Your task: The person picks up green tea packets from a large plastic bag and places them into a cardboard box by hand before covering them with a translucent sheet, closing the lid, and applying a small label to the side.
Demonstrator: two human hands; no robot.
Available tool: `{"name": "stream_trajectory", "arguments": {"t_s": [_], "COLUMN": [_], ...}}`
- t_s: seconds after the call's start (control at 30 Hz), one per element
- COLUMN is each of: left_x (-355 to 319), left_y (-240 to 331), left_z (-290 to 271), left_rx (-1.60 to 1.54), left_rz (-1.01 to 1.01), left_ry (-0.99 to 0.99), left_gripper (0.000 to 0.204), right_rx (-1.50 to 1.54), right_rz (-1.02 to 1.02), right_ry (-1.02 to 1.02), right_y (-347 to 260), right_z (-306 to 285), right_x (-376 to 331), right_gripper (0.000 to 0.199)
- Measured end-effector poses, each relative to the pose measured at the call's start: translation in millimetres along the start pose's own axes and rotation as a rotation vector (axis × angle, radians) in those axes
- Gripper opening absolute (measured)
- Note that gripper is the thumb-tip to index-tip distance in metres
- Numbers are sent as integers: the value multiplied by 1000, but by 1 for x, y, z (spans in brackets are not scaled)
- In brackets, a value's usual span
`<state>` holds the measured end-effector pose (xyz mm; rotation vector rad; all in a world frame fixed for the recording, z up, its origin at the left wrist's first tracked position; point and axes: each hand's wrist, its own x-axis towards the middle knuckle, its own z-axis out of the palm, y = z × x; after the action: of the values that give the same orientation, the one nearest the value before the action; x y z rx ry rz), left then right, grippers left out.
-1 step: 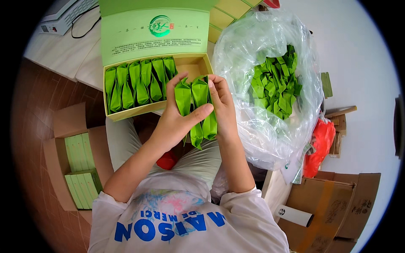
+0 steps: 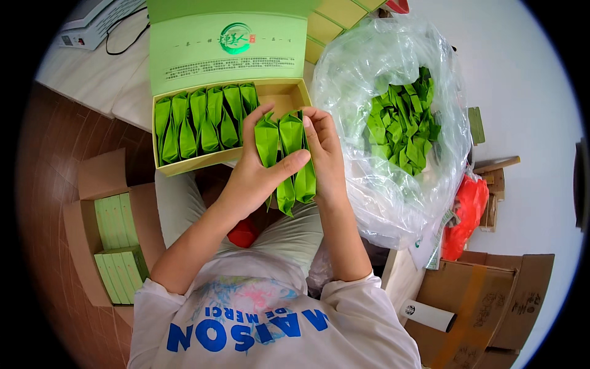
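Note:
A small bunch of green foil packets (image 2: 289, 132) is held upright between my two hands, just in front of an open light-green gift box (image 2: 200, 162). My left hand (image 2: 261, 175) grips the bunch from the left, its thumb lying across the front. On the other side, my right hand (image 2: 327, 150) pinches the upper right edge with thumb and fingers. Several like packets (image 2: 209, 123) stand in a row filling the left part of the box, while its right end shows bare cardboard. The printed lid (image 2: 227, 61) is folded back. My fingers partly hide the held packets.
Right of the box, a clear plastic bag (image 2: 344, 154) lies open around loose green packets (image 2: 402, 123). A carton (image 2: 77, 234) with green boxes stands at lower left. At lower right are a brown carton (image 2: 473, 295), a white cylinder (image 2: 430, 315) and a red bag (image 2: 470, 209).

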<state>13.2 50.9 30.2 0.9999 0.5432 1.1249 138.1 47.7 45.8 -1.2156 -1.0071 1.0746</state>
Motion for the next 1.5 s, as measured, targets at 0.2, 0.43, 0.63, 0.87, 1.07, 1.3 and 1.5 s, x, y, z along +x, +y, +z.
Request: {"name": "stream_trajectory", "arguments": {"t_s": [0.2,0.43,0.63,0.87,1.07,1.3,1.5], "left_x": [18,53,105,105,117,113,120], "left_y": [19,51,30,-9,-7,-17,-15], "left_z": [-21,-9,-18,-28,-19,-22,-13], "left_rx": [30,382,578,880,915,1114,871], "left_rz": [45,226,262,336,295,314,479], "left_ry": [53,-26,-20,101,113,124,176], "left_gripper": [60,55,64,67,62,60,63], "right_rx": [-295,-137,-131,-275,-299,-356,-331], "right_rz": [-10,-227,-205,-78,-110,-85,-166], "right_ry": [-120,-154,-79,-6,-19,-20,-11], "right_y": [-27,-56,-42,-22,-30,-16,-34], "right_z": [7,12,5,-4,-12,-23,-14], "right_x": [8,42,79,78,85,86,84], "right_gripper": [36,45,45,46,45,44,43]}}
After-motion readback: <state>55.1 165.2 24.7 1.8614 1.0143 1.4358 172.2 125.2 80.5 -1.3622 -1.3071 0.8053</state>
